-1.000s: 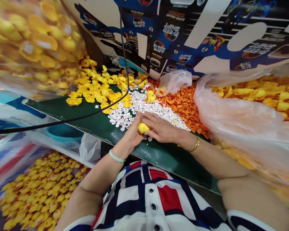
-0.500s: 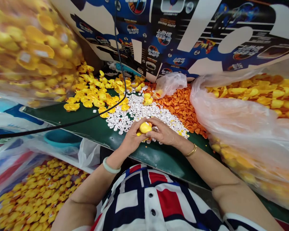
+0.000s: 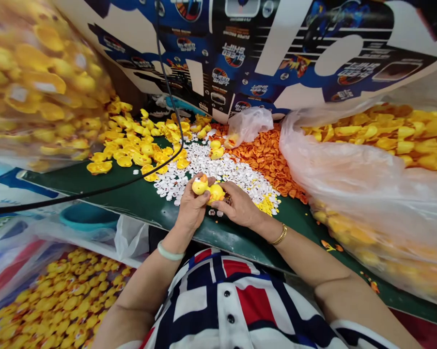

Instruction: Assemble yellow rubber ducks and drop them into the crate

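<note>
My left hand (image 3: 193, 206) pinches a small yellow rubber duck (image 3: 200, 184) with an orange beak between thumb and fingers. My right hand (image 3: 236, 206) grips a second yellow duck piece (image 3: 216, 193), and the two yellow pieces touch between my hands. Just beyond my hands lies a heap of small white pieces with dark dots (image 3: 200, 167). An orange heap of small plastic pieces (image 3: 265, 165) lies to its right, and loose yellow ducks (image 3: 131, 145) lie to its left, all on a green work surface (image 3: 73, 186).
A clear bag of yellow ducks (image 3: 40, 82) hangs at upper left, and a bulging bag of yellow-orange pieces (image 3: 352, 169) lies at right. A printed blue-and-white box (image 3: 276, 48) stands behind. Below left are a teal bowl (image 3: 87, 216), many loose ducks (image 3: 58, 300), and a black cable (image 3: 95, 193) crossing above.
A single yellow shape between my hands has become two visible pieces, with the duck in my left hand raised and turned. My view has shifted slightly, moving the scene left.
</note>
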Demonstrator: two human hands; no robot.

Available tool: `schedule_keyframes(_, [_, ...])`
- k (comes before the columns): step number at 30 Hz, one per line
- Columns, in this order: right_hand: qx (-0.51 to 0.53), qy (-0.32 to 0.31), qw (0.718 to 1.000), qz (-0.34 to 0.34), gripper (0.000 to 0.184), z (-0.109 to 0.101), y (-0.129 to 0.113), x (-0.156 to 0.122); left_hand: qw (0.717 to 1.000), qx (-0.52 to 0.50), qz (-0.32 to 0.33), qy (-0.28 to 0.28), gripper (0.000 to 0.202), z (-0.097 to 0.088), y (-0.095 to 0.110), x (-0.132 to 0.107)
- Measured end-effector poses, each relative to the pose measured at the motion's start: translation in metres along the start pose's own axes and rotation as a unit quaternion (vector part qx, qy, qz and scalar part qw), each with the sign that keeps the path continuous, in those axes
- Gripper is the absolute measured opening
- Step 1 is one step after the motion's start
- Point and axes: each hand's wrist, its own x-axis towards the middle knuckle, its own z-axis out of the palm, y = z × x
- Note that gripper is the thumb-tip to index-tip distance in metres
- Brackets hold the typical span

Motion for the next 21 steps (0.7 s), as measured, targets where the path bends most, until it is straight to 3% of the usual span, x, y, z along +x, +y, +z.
schedule_keyframes(4, [-0.083,0.052,0.995,0.016,0.044,0.002,-0.005,0.0,1.0,-0.021,-0.017,-0.001,0.046,0.005,-0.006,-0.005])
schedule_keyframes(7, [-0.157,0.048,0.986,0.018,0.048,-0.002,-0.005,0.0,0.999,-0.002,-0.042,0.001,0.049,0.004,-0.002,-0.002])
schedule_keyframes(10, [-0.217,0.042,0.975,-0.025,0.054,-0.006,-0.005,-0.001,0.998,0.029,-0.046,0.032,0.05,0.003,0.003,0.005])
schedule_keyframes(16, [-0.163,0.03,0.986,-0.036,0.068,0.002,-0.007,-0.006,0.991,0.026,-0.063,0.117,0.039,0.013,-0.001,0.013])
schedule_keyframes(21, [-0.101,0.047,0.993,-0.031,0.066,0.02,-0.009,-0.014,0.992,0.004,-0.045,0.122,0.036,0.021,-0.008,0.01])
